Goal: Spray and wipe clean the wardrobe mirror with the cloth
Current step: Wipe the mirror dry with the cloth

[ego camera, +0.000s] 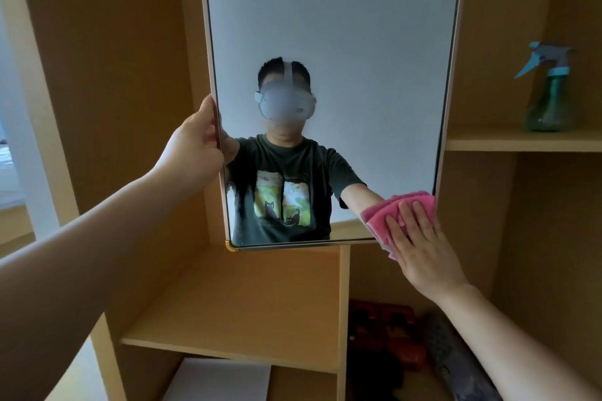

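While the left hand (192, 146) grips the left edge of the wardrobe mirror (332, 42), its fingers (213, 127) are curled around the frame and pinch it, the thumb lying along the front edge. This mirror is a tall panel with a pale frame, hanging in front of open wooden shelving, and it reflects a person in a dark printed T-shirt. Below it lies a wide shelf (234, 306), bare on top. At the mirror's lower right corner the pink cloth (387, 215) is pressed flat against the glass and overlaps the bottom frame. Flat on the cloth lies the right hand (420, 247), fingers (411, 213) straight and slightly spread, holding it to the surface. Further right, a green spray bottle (550, 98) with a blue trigger head stands upright on a side shelf (508, 140), well apart from both hands.
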Tool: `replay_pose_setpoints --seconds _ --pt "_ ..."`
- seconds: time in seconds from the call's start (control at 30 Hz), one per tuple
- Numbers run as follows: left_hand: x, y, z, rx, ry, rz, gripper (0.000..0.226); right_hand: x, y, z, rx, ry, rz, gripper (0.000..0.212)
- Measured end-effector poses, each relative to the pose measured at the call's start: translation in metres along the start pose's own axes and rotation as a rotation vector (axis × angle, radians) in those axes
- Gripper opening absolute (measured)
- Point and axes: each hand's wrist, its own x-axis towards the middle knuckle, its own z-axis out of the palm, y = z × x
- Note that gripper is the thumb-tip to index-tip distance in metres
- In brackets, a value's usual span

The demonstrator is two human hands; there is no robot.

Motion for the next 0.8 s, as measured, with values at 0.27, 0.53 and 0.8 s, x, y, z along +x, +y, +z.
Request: replay_pose_setpoints --seconds 0.27,0.53,0.8 --pt "-0.010 0.029 0.008 -0.005 0.188 0.157 0.069 -0.001 -0.001 -0.035 0.268 0.117 0.112 0.045" --pt "-0.022 0.063 0.038 -0.020 0.034 0.534 0.057 0.056 -0.022 -0.105 0.836 0.242 0.379 0.026" --pt "0.049 0.137 0.042 -0.184 -0.266 0.638 0.051 0.195 0.007 -0.196 1.293 0.242 0.478 0.023"
